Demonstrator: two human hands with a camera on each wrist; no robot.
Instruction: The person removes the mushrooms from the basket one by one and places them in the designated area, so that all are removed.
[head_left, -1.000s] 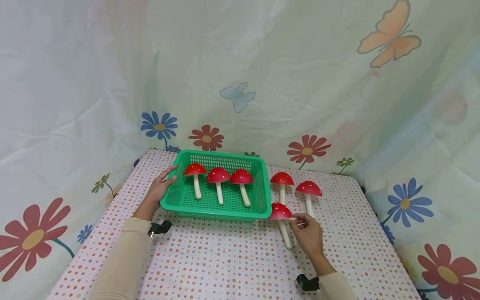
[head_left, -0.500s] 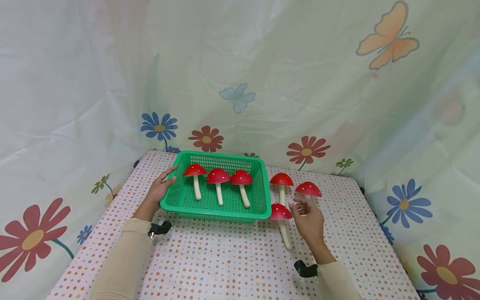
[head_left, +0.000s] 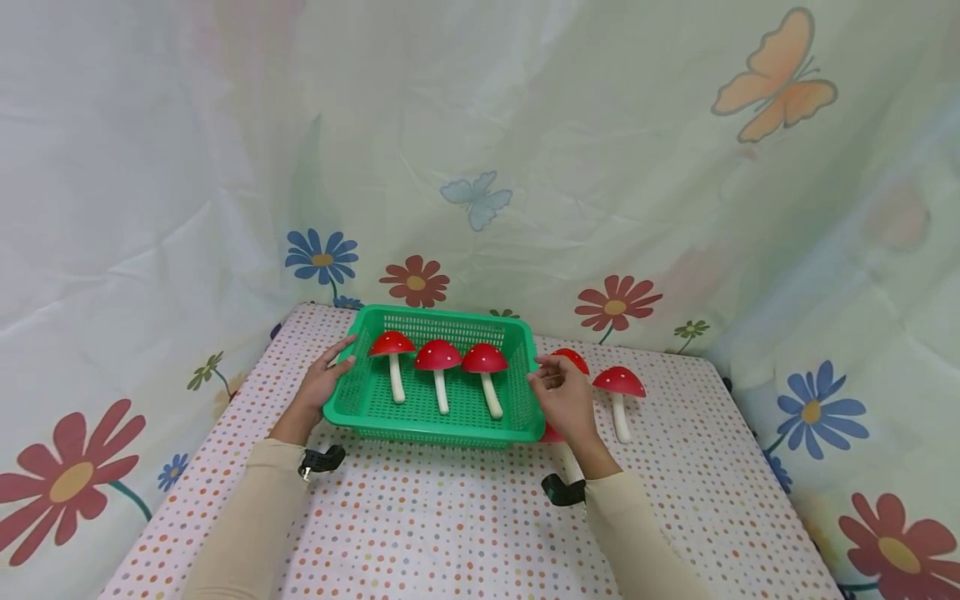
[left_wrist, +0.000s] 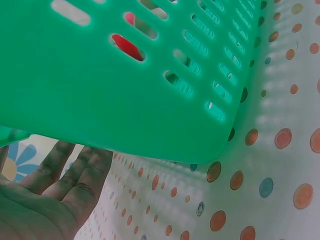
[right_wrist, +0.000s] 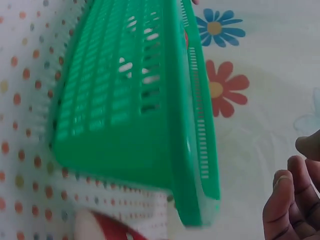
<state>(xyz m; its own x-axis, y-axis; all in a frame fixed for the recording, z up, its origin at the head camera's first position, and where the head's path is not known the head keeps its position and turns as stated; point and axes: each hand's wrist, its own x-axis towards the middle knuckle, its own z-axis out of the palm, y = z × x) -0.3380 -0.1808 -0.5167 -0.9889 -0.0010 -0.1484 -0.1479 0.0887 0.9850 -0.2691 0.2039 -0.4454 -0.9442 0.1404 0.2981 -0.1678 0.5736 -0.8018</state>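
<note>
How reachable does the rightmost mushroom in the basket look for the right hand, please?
Yes, most likely: the right hand looks empty, close by the basket; the rim lies between, but nothing covers the mushroom from above.

A green basket [head_left: 435, 429] on a dotted worktop [head_left: 450, 533] holds three red-capped mushrooms [head_left: 438, 356]; left hand [head_left: 317, 385] at its left end, right hand [head_left: 564, 402] near its right end, three more mushrooms [head_left: 619, 382] to its right.
</note>
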